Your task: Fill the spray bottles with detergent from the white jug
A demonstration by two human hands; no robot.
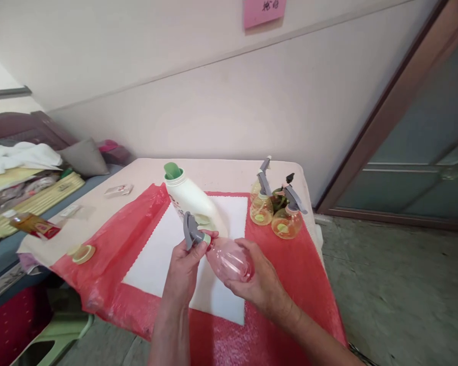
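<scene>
Between my hands, a pink see-through spray bottle [229,260] is held tilted over the white sheet [148,269]. My left hand [185,262] has its fingers closed round the neck and the base of the grey trigger head [193,231]. Wrapped round the bottle's wide body is my right hand [261,279]. Just behind stands a large white jug [194,195], its mouth uncapped with a green piece [172,171] in it. The jug's lower part is partly hidden by the spray bottle and my left hand.
Several spray bottles, one amber [287,223], stand at the table's right back. On the left lie a pale yellow cap [84,254], a clear plastic pack [118,190] and a brown-yellow bottle [34,224]. Red plastic sheeting [114,244] hangs over the front edge; a green stool [64,333] is below.
</scene>
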